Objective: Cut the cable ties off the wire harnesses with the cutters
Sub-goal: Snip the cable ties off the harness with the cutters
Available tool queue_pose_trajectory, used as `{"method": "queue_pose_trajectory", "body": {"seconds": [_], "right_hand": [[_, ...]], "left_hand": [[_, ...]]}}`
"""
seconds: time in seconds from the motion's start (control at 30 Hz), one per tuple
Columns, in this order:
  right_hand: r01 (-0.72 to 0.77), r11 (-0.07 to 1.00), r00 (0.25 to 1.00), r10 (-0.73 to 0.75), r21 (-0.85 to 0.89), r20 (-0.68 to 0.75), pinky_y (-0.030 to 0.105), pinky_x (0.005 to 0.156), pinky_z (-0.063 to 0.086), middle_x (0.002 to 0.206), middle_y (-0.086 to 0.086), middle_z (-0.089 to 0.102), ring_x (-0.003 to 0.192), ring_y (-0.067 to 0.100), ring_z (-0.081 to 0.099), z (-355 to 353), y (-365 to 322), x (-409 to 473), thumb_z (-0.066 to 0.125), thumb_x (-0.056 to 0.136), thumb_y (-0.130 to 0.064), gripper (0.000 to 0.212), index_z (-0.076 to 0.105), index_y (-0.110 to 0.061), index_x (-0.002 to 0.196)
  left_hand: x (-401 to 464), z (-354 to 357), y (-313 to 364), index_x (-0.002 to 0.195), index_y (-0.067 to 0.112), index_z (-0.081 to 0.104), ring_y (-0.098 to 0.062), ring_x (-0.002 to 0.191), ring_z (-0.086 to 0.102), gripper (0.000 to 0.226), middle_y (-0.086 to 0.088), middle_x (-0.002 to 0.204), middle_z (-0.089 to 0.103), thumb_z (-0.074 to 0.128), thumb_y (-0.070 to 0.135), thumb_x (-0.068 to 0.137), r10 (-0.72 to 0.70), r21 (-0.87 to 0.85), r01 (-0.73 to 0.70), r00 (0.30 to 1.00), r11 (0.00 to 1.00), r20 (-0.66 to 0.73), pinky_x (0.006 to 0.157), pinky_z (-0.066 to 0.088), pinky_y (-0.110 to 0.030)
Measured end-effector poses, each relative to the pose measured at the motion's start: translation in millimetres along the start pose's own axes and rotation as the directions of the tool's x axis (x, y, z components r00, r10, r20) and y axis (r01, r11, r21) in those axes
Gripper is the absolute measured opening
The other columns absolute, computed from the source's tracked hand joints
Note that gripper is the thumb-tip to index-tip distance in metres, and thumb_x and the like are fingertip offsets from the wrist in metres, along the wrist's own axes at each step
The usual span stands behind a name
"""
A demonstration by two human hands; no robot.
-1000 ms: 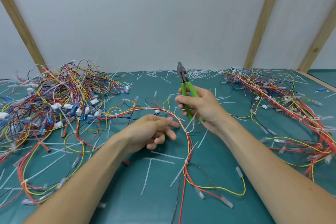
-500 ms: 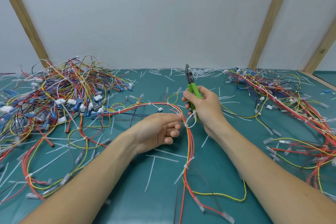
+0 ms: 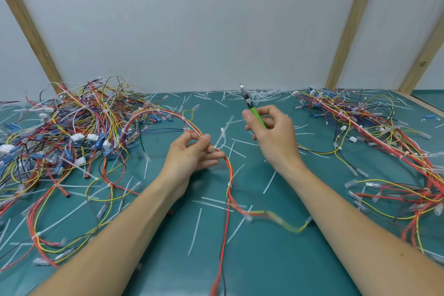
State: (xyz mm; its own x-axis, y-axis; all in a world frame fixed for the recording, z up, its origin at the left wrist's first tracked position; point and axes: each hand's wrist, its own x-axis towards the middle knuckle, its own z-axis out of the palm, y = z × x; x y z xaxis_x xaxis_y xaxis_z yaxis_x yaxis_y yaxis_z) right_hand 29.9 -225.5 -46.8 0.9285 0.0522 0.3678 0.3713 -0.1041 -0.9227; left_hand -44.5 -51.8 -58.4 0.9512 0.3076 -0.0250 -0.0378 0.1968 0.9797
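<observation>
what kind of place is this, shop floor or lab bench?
Looks like a partitioned rework or data-collection bench, not a line. A teal mat is strewn with cut cable ties and piled wire harnesses, and white panels in wooden framing close it in. The right hand holds green-handled cutters.

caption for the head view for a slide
Left hand pinches a red-and-yellow wire harness while the right hand holds green-handled cutters raised above the green mat.

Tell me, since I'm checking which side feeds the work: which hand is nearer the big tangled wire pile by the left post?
Left. The left hand sits just right of the tangled wire pile; the right hand holds the cutters farther right.
</observation>
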Motion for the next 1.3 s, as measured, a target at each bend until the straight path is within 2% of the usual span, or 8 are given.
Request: {"method": "queue_pose_trajectory", "body": {"seconds": [0.1,0.23,0.33,0.47,0.8,1.03,1.3], "right_hand": [[0.062,0.994,0.996,-0.057,-0.088,0.063,0.049,0.077,0.058,0.077,-0.002,0.075,0.076,0.018,0.072,-1.6,-0.2,-1.4,0.077,0.085,-0.049,0.03,0.066,-0.022,0.09],[0.201,0.948,0.97,-0.156,-0.247,0.189,0.034,0.072,0.055,0.075,-0.009,0.073,0.073,0.011,0.069,-2.3,-0.4,-3.9,0.073,0.079,-0.064,0.037,0.065,-0.029,0.089],[0.302,0.845,0.942,-0.191,-0.442,0.277,0.024,0.067,0.048,0.077,-0.017,0.07,0.074,0.006,0.064,-3.7,3.4,-6.1,0.067,0.074,-0.073,0.044,0.064,-0.033,0.092],[0.398,0.712,0.902,-0.187,-0.578,0.39,0.027,0.068,0.043,0.078,-0.024,0.065,0.078,0.007,0.061,-6.2,10.6,-3.6,0.071,0.076,-0.07,0.041,0.064,-0.035,0.095],[0.397,0.671,0.903,-0.163,-0.626,0.398,0.031,0.073,0.049,0.081,-0.02,0.066,0.083,0.012,0.062,-5.9,18.1,0.0,0.071,0.076,-0.071,0.041,0.062,-0.037,0.095],[0.378,0.705,0.906,-0.149,-0.6,0.395,0.035,0.078,0.053,0.086,-0.022,0.069,0.084,0.009,0.063,-5.9,17.0,-0.8,0.073,0.076,-0.07,0.04,0.063,-0.036,0.096],[0.374,0.711,0.905,-0.139,-0.596,0.402,0.035,0.076,0.053,0.085,-0.019,0.071,0.08,0.007,0.063,-6.1,13.1,-2.4,0.075,0.075,-0.069,0.041,0.065,-0.033,0.092]], "left_hand": [[6.8,-8.2,2.6,0.085,0.015,0.047,-0.022,0.073,0.076,0.019,0.0,0.063,0.058,0.058,0.015,0.101,0.067,-0.035,-0.072,0.99,0.997,-0.126,0.064,0.062,-0.027],[10.9,-20.2,6.4,0.09,0.015,0.048,-0.019,0.081,0.077,0.015,-0.001,0.071,0.061,0.056,0.02,0.103,0.118,-0.043,-0.13,0.969,0.991,-0.216,0.062,0.06,-0.025],[9.9,-22.9,6.4,0.093,0.015,0.055,-0.016,0.078,0.077,0.013,0.002,0.075,0.066,0.061,0.025,0.1,0.105,0.015,-0.104,0.971,0.994,-0.214,0.056,0.057,-0.026],[9.4,-21.7,5.2,0.088,0.016,0.061,-0.014,0.073,0.076,0.013,0.003,0.076,0.071,0.064,0.025,0.098,0.123,0.085,-0.106,0.966,0.991,-0.228,0.054,0.056,-0.027],[8.8,-20.6,4.9,0.09,0.015,0.065,-0.018,0.074,0.077,0.011,-0.003,0.078,0.075,0.065,0.022,0.098,0.094,0.1,-0.074,0.973,0.992,-0.212,0.053,0.058,-0.025],[8.4,-17.6,2.2,0.092,0.011,0.063,-0.016,0.076,0.077,0.008,-0.002,0.075,0.077,0.063,0.017,0.098,0.069,0.061,-0.06,0.986,0.996,-0.15,0.061,0.06,-0.024],[8.5,-17.8,0.7,0.095,0.008,0.064,-0.016,0.074,0.077,0.009,-0.001,0.072,0.076,0.063,0.017,0.098,0.076,0.098,-0.063,0.988,0.993,-0.133,0.062,0.06,-0.024]]}}
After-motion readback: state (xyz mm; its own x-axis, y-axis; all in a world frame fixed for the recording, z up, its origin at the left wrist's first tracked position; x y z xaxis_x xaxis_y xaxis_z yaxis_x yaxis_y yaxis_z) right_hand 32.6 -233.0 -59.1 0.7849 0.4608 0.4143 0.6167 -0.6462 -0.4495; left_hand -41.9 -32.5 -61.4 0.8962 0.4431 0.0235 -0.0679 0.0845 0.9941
